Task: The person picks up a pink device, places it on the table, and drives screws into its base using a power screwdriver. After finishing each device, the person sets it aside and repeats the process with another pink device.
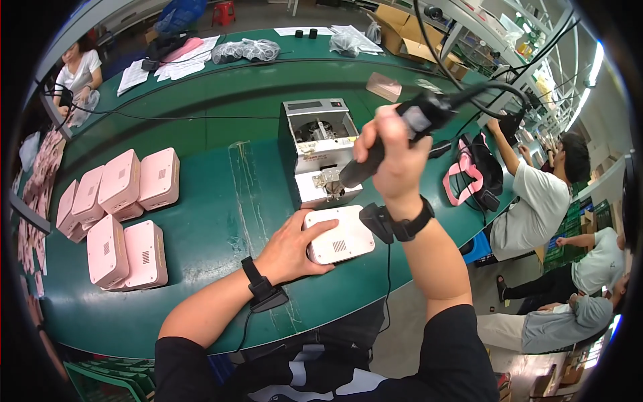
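My right hand (396, 153) is wrapped round a black electric screwdriver (365, 164), raised and slanted, with its tip end beside the front of a screw feeder (320, 144). The feeder is a grey and black machine with an open top and a white front. Below it, my left hand (295, 248) grips the left side of a pale pink plastic housing (340, 236), thumb along the near edge and fingers over the top. The housing lies flat on the green table (201, 248) with a small slotted grille and corner holes facing up.
Several matching pink housings (120, 177) are stacked at the left. A clear-lidded box (384, 87) lies behind the feeder; a pink and black strap bundle (469, 171) lies at right. Cables (482, 100) hang from above right. Papers and plastic bags (246, 50) line the far bench. Other people sit nearby.
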`<state>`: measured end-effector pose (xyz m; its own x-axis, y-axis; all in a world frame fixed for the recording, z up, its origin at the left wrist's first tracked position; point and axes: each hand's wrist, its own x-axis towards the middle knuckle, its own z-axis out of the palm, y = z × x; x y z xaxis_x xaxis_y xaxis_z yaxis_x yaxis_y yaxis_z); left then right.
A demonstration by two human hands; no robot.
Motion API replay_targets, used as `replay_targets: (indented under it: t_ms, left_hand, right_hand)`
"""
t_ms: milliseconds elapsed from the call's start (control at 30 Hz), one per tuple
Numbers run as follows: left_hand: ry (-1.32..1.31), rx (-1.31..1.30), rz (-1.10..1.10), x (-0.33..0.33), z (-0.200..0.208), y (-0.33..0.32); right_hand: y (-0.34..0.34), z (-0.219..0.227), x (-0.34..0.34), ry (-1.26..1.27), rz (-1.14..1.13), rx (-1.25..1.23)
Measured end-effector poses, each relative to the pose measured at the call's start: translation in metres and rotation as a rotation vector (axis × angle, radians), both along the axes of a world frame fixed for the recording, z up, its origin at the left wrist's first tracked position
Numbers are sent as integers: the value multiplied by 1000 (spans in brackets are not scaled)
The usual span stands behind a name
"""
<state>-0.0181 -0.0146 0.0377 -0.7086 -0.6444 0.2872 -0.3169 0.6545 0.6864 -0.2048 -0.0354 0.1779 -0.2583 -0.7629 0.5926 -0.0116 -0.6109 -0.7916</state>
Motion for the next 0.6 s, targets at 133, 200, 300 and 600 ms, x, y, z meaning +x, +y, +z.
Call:
replay_targets:
  t_ms: [133,200,300,600]
  left_hand:
    - [12,18,-24,-1,-1,-2]
    - [71,-16,-30,3,-3,-4]
    - [87,-8,-33,4,-4,-4]
    - [49,-23,-6,1,-6,-6]
  right_hand:
    - [5,-4,-3,4,-4,172]
    - [25,-7,-7,-25,63,148]
    - [61,-7,-11,-50,107,166]
    - [98,-18,-13,-6,156,177]
